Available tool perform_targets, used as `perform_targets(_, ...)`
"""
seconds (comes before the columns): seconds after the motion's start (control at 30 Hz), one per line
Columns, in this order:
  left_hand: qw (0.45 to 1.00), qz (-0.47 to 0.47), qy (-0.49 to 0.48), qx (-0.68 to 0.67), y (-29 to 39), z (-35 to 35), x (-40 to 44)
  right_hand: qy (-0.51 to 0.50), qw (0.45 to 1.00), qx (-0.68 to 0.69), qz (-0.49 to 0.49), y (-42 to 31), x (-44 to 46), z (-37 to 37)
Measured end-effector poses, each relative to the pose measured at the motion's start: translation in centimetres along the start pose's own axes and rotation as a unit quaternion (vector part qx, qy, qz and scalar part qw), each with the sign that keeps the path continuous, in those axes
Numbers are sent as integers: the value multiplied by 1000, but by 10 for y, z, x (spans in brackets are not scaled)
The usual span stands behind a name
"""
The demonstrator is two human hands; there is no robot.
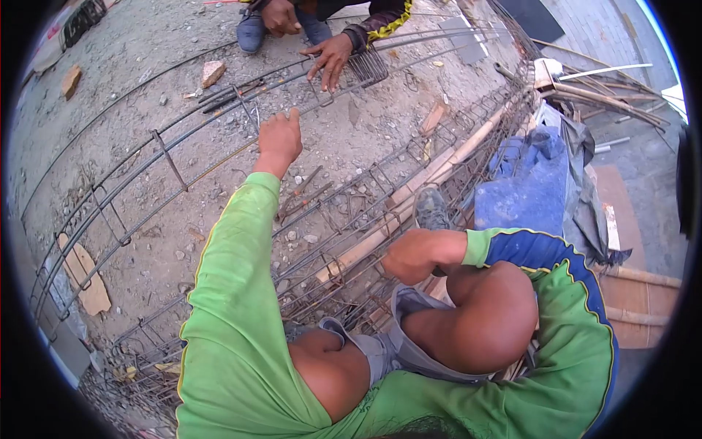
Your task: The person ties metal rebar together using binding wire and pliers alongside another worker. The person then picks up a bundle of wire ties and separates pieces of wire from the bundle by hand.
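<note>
My left hand [279, 140], at the end of a green sleeve, is closed over the lower steel bar [219, 162] of a long rebar cage. Square wire stirrups [170, 161] cross this cage at intervals. My right hand [413, 256] is curled into a fist beside my bent knee, above a second rebar cage [351, 201]; whatever it may hold is hidden. Across from me, a co-worker's hand [333, 60] rests with spread fingers at a stirrup on the same bars. The co-worker's other hand [281, 16] is held higher, near a shoe.
A bundle of stirrups [368, 67] lies beside the co-worker's hand. Bamboo poles [446, 172] run along the second cage. To the right are a blue sheet [523, 183] and piled sticks [607, 95]. Broken brick [213, 73] and a wood piece [86, 278] lie on the gravelly ground.
</note>
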State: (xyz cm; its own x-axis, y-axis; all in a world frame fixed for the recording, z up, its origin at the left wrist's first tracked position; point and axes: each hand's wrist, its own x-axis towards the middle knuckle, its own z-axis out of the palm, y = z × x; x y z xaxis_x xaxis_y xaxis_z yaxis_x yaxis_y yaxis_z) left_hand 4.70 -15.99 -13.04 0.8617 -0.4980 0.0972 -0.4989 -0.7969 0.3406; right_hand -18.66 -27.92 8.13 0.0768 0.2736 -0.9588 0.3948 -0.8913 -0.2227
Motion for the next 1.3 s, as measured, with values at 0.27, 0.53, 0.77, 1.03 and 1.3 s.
perform_targets(0.27, 999, 4, 20, -39, 3, 0, 1, 143, 988, 37, -39, 72, 26, 7)
perform_targets(0.53, 996, -13, -43, -72, 21, -13, 33, 307, 930, 194, 59, 174, 26, -5)
perform_targets(0.77, 993, -52, 0, -103, 73, 14, 79, 428, 745, 507, -68, 244, 41, -40)
perform_targets(1.03, 980, -152, 27, -126, 89, 26, 87, 397, 683, 602, -120, 287, 94, -40)
perform_targets(1.3, 966, -226, -38, -122, 109, 11, 98, 400, 680, 602, -119, 291, 114, -37)
